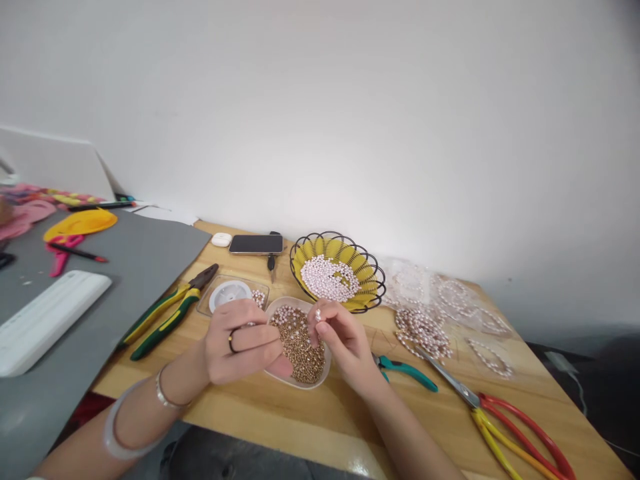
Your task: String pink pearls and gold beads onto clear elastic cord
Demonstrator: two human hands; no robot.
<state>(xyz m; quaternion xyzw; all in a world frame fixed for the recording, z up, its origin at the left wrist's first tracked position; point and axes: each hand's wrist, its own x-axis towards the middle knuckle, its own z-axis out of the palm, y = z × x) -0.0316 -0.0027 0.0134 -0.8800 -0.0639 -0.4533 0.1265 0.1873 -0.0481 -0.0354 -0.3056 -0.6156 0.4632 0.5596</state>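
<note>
Far left: grey mat [155,257] with a long white block [55,320]. Next, on the wooden tabletop [240,410], green-and-yellow pliers [192,293], slanted, nose away from the person. Then a white spool [230,293] in a clear case, just beyond the left hand.

Left hand [240,343]: fingers curled in, back of the hand toward the camera; whether it grips anything, cannot tell. Just right and partly under it, a pale bowl [299,386] of gold beads [305,363], some pink ones at the far end. Its longer axis seems to run away from the person, leaning slightly left at the far end.

Right hand [345,340]: thumb and forefinger narrowed on small pink beads [319,315], above the bowl's right edge. Both hands near the bowl, one each side; the pinched beads face the left hand across it.

Beyond: yellow-lined wire basket [369,287] of loose pink beads. Farther right, teal-handled tool [410,374], bead strands [425,333], open-handled scissors [467,395].
</note>
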